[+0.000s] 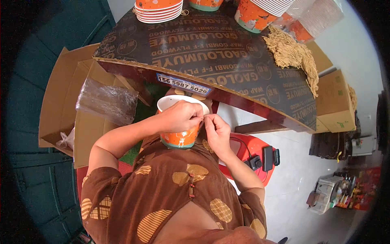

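An orange paper bucket (178,139) with a white inside and a green base band sits upright in my lap, its mouth facing up. My left hand (185,116) reaches across the bucket's mouth, its thumb and fingers pinched together at the right side of the rim. Against them, my right hand (217,132) is closed in a pinch too. The fingertips of both hands meet around a thin pale strand that looks like string; most of it is hidden by the fingers.
Ahead stands a dark plywood table (195,53) holding stacked orange buckets (158,11), more buckets (264,14) and a bundle of tan string (290,53). Open cardboard boxes (61,101) stand at left. A red stool (256,152) with small black devices is at right, near another carton (333,99).
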`<state>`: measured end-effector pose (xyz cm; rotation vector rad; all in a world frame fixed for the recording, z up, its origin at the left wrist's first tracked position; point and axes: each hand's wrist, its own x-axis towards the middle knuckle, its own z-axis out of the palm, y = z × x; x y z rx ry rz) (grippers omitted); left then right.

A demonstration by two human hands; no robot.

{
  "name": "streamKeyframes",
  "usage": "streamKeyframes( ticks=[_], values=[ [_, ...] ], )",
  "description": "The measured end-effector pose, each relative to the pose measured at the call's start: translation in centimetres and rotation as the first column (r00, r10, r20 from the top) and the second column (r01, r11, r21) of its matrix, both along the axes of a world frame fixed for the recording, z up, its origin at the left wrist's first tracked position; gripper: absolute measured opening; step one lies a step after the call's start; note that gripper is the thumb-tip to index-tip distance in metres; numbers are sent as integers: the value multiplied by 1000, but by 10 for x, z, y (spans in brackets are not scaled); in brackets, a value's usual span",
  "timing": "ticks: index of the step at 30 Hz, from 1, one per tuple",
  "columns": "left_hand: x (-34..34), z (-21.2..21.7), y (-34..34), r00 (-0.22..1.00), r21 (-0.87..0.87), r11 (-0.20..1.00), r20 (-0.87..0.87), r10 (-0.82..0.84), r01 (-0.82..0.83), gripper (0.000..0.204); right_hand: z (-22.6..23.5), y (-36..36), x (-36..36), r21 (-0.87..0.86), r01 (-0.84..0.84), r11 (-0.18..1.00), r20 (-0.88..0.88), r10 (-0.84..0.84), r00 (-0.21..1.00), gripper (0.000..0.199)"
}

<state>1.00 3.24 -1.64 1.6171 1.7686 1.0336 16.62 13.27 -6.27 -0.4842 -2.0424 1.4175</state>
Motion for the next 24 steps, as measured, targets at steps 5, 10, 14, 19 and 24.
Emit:
streamKeyframes(
  ticks=[5,10,14,19,24],
  values=[
    [2,-1,3,1000,-14,999,8,31,-30,11,2,-2,4,-23,-15,1000,30,16,999,5],
    [3,-1,4,997,-16,998,46,56,-55,13,-2,-1,4,-46,-6,999,45,8,999,4],
    [3,-5,4,998,-19,998,11,61,-61,10,-2,-4,1,-320,-20,947,-24,13,1000,3],
    [8,-3,4,981,-3,985,90,173,-173,6,5,-4,0,-548,-30,836,-42,9,999,5],
    [5,-4,3,996,52,995,1,85,-85,8,6,0,2,-745,-72,663,-40,63,997,5]
  ],
)
